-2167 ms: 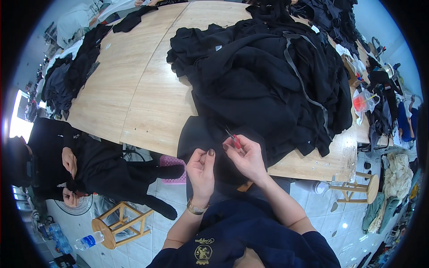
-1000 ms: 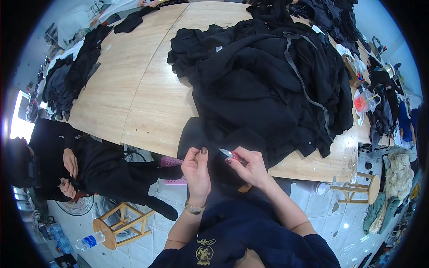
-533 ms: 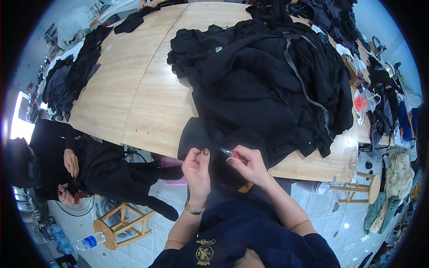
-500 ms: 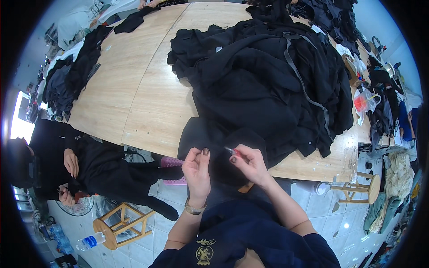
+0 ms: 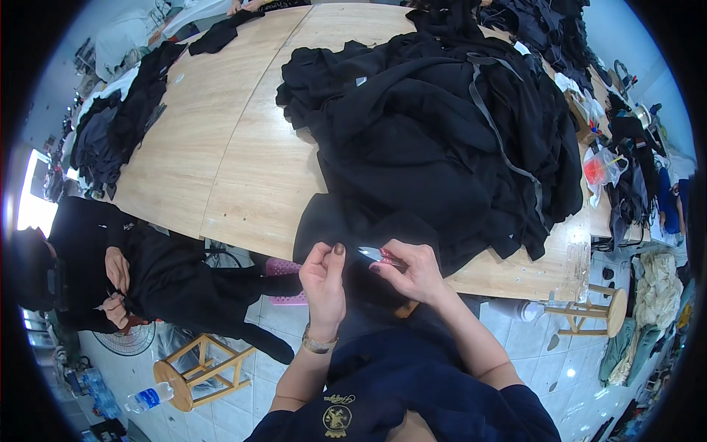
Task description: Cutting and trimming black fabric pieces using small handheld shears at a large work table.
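A large heap of black garments (image 5: 412, 140) covers the near right part of the table, and one black piece hangs over the front edge toward me. My left hand (image 5: 324, 283) pinches the black fabric (image 5: 317, 221) between thumb and fingers at this edge. Just to its right, my right hand (image 5: 412, 272) is closed round small thread snips (image 5: 375, 255) with silver blades and a bit of red at the grip. The blades point left, toward my left fingertips. Any thread between them is too fine to make out.
The pale wooden table (image 5: 243, 155) has more dark clothes (image 5: 121, 125) along its left edge. At the left, a person in black (image 5: 110, 258) handles dark cloth. Wooden stools (image 5: 180, 379) stand on the tiled floor, and a plastic drink bag (image 5: 600, 168) sits at right.
The snips have turned in my right hand, so their blades now show pointing left. My left hand has barely moved. The other person's hands have come closer together.
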The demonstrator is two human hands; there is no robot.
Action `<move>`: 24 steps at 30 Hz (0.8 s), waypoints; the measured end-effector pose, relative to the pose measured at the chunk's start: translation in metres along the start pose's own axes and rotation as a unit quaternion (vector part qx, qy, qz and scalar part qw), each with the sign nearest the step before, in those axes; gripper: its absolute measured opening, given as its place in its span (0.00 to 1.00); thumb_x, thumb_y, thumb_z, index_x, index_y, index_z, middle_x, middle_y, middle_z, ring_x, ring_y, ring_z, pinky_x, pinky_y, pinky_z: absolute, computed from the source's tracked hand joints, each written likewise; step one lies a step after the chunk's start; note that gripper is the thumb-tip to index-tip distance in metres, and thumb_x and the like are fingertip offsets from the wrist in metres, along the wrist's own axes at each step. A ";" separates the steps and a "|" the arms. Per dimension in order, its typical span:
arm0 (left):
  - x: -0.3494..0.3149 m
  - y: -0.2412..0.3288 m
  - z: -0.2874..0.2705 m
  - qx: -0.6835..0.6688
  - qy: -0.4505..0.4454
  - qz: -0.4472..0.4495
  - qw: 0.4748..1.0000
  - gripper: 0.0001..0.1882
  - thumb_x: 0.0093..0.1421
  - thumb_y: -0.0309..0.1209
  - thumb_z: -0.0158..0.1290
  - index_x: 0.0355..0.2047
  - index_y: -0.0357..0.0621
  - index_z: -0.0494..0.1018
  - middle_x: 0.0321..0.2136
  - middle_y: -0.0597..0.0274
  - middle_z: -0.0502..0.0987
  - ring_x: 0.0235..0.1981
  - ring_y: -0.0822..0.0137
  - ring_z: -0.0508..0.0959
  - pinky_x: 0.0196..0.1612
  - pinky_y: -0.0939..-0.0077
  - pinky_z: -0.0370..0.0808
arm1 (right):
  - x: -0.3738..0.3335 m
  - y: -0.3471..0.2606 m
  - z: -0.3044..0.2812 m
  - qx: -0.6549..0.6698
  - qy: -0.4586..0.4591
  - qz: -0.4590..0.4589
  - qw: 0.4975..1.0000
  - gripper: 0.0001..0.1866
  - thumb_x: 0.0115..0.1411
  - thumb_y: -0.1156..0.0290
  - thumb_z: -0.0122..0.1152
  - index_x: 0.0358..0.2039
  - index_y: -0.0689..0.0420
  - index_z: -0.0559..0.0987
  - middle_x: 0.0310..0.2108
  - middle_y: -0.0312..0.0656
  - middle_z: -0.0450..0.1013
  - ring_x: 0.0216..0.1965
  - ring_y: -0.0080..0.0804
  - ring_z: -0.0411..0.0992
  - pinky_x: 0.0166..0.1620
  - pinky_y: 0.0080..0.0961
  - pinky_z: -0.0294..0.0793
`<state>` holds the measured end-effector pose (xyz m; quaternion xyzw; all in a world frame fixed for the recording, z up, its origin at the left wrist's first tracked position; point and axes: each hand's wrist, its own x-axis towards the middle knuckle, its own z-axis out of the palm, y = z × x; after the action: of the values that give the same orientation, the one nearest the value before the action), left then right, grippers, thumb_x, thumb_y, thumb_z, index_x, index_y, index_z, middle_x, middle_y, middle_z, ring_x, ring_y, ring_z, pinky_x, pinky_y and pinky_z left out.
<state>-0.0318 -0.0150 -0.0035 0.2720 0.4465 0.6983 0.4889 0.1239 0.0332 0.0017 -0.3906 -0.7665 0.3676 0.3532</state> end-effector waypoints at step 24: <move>-0.017 -0.001 0.004 0.530 -0.167 0.200 0.807 0.08 0.52 0.26 0.52 0.32 0.36 0.73 0.27 0.53 0.73 0.32 0.53 0.73 0.34 0.62 0.69 | 0.039 -0.001 0.011 0.067 -0.100 0.166 0.979 0.17 0.50 0.69 0.63 0.29 0.63 0.64 0.25 0.44 0.68 0.29 0.25 0.69 0.32 0.25 0.68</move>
<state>-0.0214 -0.0294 -0.0019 0.6846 0.5945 0.3791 0.1848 0.0971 0.0629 0.0076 -0.4489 -0.6961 0.5089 0.2343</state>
